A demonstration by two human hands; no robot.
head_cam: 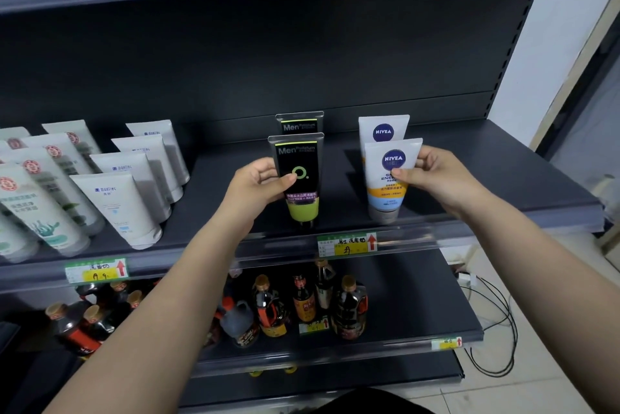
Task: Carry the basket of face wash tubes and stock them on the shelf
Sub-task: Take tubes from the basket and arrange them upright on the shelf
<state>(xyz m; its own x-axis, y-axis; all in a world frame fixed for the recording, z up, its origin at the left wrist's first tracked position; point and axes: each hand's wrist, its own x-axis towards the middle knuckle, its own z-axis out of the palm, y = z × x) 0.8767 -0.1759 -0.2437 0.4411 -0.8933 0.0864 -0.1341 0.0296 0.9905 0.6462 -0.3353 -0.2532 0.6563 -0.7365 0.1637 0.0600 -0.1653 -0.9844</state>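
A dark grey store shelf [469,158] fills the view, a person's two bare arms reaching in from six o'clock. At nine o'clock stand rows of white face wash tubes [117,205], their print too small to read. On the tier below, toward six o'clock, sit dark sauce bottles [349,309]. At centre, the left hand [258,189] grips a black-and-lime tube [300,179] marked "Men", thumb across its front, cap down on the shelf; a matching tube [299,123] stands just behind it. At three o'clock, the right hand [432,175] pinches a white NIVEA tube [391,179], cap down, in front of a second NIVEA tube [382,128]. Green-and-yellow price tags [347,244] with red arrows line the shelf edge. The basket is out of view.
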